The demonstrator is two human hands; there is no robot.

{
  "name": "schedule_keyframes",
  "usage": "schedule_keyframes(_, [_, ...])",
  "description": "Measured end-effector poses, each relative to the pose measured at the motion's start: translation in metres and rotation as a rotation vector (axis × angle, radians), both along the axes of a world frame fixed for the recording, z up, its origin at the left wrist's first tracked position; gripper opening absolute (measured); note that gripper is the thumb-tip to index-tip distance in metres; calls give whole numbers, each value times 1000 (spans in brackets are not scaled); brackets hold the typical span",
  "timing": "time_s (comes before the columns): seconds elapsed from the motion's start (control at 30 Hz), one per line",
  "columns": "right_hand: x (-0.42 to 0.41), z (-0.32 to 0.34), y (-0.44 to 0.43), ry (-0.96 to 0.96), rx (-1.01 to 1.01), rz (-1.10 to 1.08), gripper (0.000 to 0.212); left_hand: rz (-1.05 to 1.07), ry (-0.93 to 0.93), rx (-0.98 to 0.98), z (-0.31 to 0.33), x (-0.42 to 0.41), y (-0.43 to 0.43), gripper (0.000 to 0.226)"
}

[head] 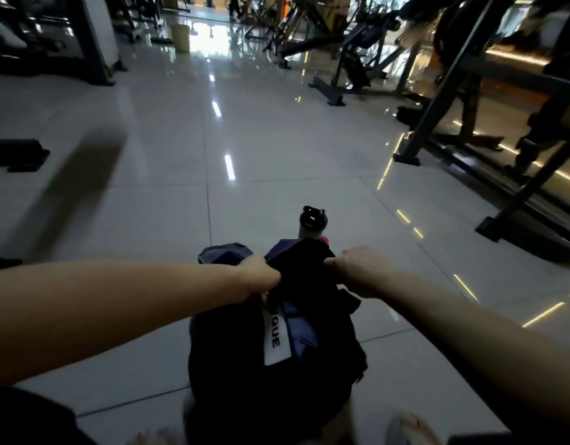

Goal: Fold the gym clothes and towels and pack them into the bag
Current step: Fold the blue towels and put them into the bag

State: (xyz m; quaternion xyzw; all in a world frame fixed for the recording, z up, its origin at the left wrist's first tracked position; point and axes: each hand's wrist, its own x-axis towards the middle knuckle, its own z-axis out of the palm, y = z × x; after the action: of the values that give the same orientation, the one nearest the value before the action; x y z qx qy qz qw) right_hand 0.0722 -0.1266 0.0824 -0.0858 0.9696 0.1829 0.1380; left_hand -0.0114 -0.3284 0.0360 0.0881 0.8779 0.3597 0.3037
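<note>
Left hand (258, 278) and right hand (362, 272) both fisted, gripping dark fabric (301, 263) between them, above bag (277, 374) on floor. Shaker bottle (312, 221) just beyond the hands.

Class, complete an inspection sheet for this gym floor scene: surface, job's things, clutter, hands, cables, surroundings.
Surface: glossy tiled floor, light reflections.
Job's things: dark bundle with a white lettered label, on the floor; bag or clothes, cannot tell. Beside it a grey-blue cloth, behind the left hand.
Clutter: shaker bottle, black lid, upright behind the bundle.
Hands: left hand and right hand each grip the bundle's upper edge.
Cables: nothing seen.
Surroundings: gym machines right and left; yellow bin far back.
</note>
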Motion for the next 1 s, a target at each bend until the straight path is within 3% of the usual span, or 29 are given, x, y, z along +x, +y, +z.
schedule_keyframes(0.17, [36,3,48,-12,-34,-210,18,-66,-5,84,-14,56,61,29])
schedule_keyframes(0.27, [62,2,73,-9,-122,-318,15,-79,0,158,-23,87,97,6])
schedule_keyframes(0.37, [90,-7,108,27,-257,-449,9,-6,-68,299,-24,117,136,12])
schedule_keyframes(0.57, [145,-28,192,261,-522,-726,29,109,-270,481,-40,168,207,14])
schedule_keyframes(0.73, [179,-38,246,451,-621,-884,16,174,-451,559,-37,196,264,3])
schedule_keyframes(1.0, [219,-55,308,694,-773,-1105,12,194,-544,623,-42,243,335,6])
